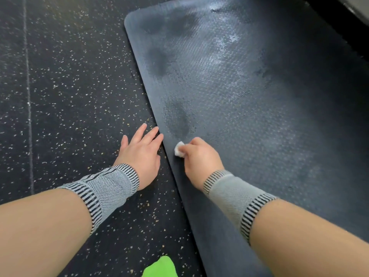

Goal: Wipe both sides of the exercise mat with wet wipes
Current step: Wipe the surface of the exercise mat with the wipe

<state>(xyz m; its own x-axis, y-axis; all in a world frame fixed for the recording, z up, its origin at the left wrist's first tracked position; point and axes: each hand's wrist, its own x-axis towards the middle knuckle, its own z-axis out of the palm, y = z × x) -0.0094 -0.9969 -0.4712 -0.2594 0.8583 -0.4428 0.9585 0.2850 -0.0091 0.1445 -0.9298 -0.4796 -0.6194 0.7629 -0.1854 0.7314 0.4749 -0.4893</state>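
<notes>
Right hand point(199, 156) pinches a balled wet wipe point(179, 149) against the exercise mat point(249, 92) near its long edge at nine o'clock — left hand point(140, 150) lies spread on the speckled floor point(69, 86) beside it. Overlapping strokes toward twelve would serve best — open mat lies there and toward three.

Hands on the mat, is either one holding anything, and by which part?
The right hand grips a bunched white wet wipe, one end sticking out past the fingers. The left hand holds nothing.
</notes>
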